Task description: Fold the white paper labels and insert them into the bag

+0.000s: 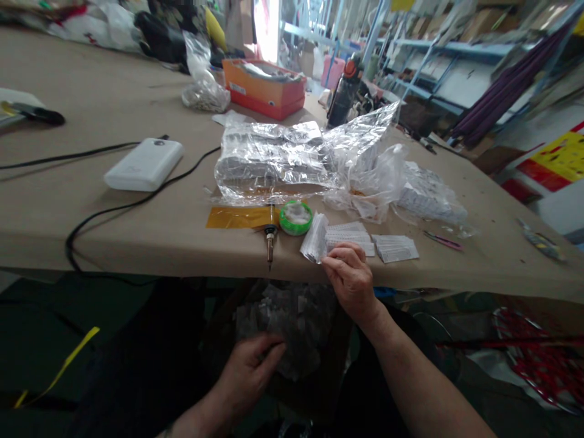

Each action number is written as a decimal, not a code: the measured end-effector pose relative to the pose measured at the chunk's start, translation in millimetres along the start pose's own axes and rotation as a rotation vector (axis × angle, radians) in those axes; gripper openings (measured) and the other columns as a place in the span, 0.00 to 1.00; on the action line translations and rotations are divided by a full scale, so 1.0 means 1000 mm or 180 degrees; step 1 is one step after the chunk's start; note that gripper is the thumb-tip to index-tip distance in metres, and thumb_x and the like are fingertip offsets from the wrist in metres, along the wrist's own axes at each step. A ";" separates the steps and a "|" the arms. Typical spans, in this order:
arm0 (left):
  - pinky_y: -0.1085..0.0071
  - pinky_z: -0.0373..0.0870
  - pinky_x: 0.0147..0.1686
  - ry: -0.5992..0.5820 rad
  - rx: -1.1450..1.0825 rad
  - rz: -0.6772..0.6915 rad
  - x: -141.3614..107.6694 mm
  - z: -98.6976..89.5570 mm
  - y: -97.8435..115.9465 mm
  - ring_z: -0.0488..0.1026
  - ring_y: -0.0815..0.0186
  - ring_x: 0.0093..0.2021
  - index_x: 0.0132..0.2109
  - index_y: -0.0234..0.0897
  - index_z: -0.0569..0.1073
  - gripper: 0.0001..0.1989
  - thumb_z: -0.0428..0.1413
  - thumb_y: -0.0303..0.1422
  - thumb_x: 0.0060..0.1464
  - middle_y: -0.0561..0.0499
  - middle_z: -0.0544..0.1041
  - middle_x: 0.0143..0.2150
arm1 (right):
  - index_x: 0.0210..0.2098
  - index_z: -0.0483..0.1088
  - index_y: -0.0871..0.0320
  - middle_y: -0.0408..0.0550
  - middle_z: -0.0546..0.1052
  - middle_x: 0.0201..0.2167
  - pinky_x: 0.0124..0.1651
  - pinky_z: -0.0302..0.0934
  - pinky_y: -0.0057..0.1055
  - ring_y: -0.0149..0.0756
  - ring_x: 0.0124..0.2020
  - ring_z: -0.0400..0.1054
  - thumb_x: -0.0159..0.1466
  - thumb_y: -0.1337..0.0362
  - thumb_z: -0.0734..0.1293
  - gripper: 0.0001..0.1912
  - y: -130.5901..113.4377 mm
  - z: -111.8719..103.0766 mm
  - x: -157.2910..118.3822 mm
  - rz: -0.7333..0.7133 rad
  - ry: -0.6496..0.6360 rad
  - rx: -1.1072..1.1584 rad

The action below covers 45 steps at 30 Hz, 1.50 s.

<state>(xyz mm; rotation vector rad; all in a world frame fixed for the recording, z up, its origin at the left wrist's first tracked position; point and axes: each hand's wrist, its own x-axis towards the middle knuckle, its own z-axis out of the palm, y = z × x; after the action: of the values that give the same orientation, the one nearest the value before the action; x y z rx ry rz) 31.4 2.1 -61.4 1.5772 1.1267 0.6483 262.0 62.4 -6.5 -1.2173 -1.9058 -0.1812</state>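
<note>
My right hand (349, 274) is at the table's front edge, its fingers pinched at a fanned stack of thin clear strips (314, 238); whether it grips one is too small to tell. More strips lie flat beside it, in one pile (349, 236) and another further right (395, 247). Below the table edge, my left hand (255, 365) is closed over a heap of translucent pieces (292, 322) near my lap; anything between its fingers cannot be made out. A soldering iron (270, 240) points toward me, left of a green round tin (295, 218) with whitish contents.
Clear plastic packaging (274, 158) covers the middle of the table (137, 237). Amber tape (235, 217), a white power bank (145, 164) and a black cable lie left. Tweezers (443, 241) are right. An orange box (264, 91) and a dark bottle (343, 94) stand behind.
</note>
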 end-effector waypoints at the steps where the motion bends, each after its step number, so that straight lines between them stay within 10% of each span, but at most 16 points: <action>1: 0.75 0.69 0.33 -0.0057 -0.0149 -0.0061 0.004 0.001 0.011 0.75 0.65 0.31 0.33 0.37 0.78 0.09 0.54 0.34 0.53 0.51 0.79 0.29 | 0.37 0.74 0.53 0.46 0.73 0.33 0.49 0.64 0.41 0.38 0.43 0.66 0.62 0.71 0.66 0.07 0.000 0.000 0.000 0.0023 0.0018 0.0052; 13: 0.77 0.69 0.29 -0.0121 -0.4122 -0.1075 0.055 0.028 0.104 0.71 0.72 0.29 0.38 0.30 0.74 0.10 0.57 0.35 0.55 0.48 0.75 0.33 | 0.37 0.70 0.55 0.48 0.74 0.38 0.52 0.63 0.46 0.42 0.48 0.65 0.62 0.72 0.64 0.07 -0.038 -0.019 -0.027 -0.0208 0.0002 0.0624; 28: 0.74 0.67 0.25 -0.0030 -0.2632 -0.1240 0.046 0.029 0.098 0.72 0.69 0.24 0.39 0.34 0.70 0.09 0.58 0.34 0.52 0.51 0.76 0.24 | 0.52 0.68 0.62 0.57 0.72 0.49 0.56 0.61 0.50 0.49 0.53 0.61 0.64 0.68 0.61 0.16 0.006 -0.029 -0.016 0.0307 -0.0681 -0.1147; 41: 0.70 0.70 0.28 -0.0423 -0.2816 -0.1711 0.054 0.021 0.101 0.74 0.66 0.26 0.40 0.30 0.75 0.08 0.58 0.28 0.50 0.44 0.79 0.29 | 0.40 0.73 0.54 0.49 0.77 0.42 0.52 0.66 0.42 0.39 0.49 0.70 0.65 0.69 0.62 0.09 0.003 -0.034 -0.028 0.0409 0.0252 -0.0062; 45: 0.74 0.69 0.25 -0.0518 -0.3433 -0.1583 0.055 0.025 0.100 0.72 0.70 0.23 0.35 0.27 0.75 0.05 0.56 0.23 0.49 0.46 0.77 0.27 | 0.39 0.74 0.50 0.46 0.77 0.42 0.52 0.66 0.45 0.42 0.53 0.66 0.63 0.69 0.64 0.09 -0.025 -0.033 -0.035 -0.0111 -0.0077 0.0523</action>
<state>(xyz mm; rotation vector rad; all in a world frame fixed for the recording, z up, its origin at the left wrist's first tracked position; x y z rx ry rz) 109.2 39.2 17.7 0.3970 0.7651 0.6069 267.3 8.7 -2.6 -1.0813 -1.9233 -0.0276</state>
